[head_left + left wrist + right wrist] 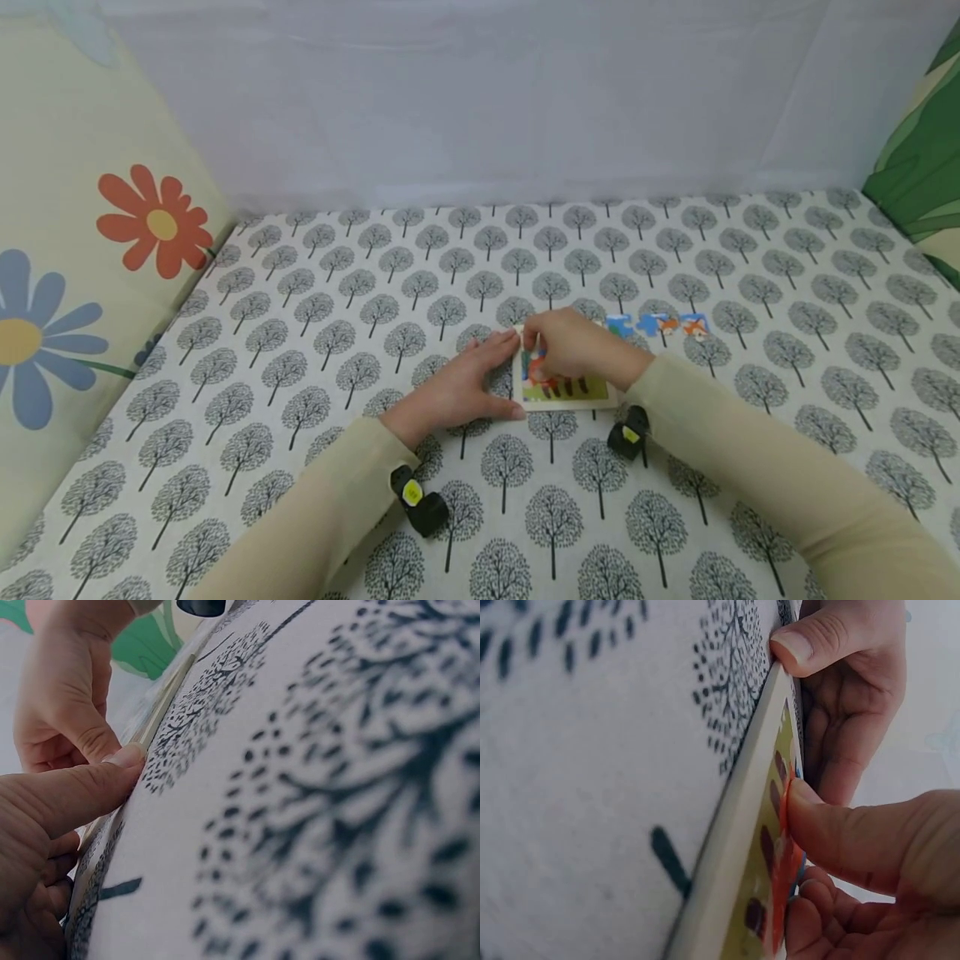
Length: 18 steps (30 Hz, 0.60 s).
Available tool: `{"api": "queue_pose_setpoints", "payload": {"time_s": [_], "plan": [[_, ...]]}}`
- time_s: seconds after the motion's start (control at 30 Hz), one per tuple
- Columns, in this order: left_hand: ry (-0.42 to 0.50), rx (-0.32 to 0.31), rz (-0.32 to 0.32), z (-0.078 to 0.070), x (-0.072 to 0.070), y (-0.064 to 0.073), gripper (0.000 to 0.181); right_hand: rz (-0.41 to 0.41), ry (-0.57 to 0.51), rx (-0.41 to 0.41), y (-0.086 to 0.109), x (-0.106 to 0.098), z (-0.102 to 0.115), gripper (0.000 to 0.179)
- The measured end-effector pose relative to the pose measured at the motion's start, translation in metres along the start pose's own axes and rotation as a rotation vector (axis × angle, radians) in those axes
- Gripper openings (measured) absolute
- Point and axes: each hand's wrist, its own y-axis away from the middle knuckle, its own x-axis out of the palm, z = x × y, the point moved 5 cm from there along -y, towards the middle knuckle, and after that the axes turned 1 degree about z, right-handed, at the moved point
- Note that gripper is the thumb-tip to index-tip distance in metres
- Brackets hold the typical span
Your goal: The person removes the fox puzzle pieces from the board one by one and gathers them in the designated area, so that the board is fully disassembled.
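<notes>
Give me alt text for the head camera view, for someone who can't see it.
A person's right hand works with curled fingers on a white-edged picture board, while their left hand touches its left side. Blue-and-orange puzzle pieces lie to its upper right on a tree-print cloth; a red flower decorates the left wall.

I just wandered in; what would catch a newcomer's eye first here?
Probably the two bare hands at the centre: the left hand at the left edge of a small picture board, the right hand over it. Then the bright puzzle pieces to the right, and the red flower on the left wall.
</notes>
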Motion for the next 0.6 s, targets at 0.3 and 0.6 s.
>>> {"api": "queue_pose_setpoints", "payload": {"time_s": [0.3,0.6], "plan": [[-0.002,0.013,0.003,-0.0008,0.0002,0.0002,0.096,-0.024,-0.032,-0.014,-0.0007,-0.0006,-0.0032,0.026],[-0.003,0.009,0.005,-0.0012,0.0001,0.0004,0.095,-0.041,-0.069,-0.026,0.0008,0.0006,-0.0047,0.025]]}}
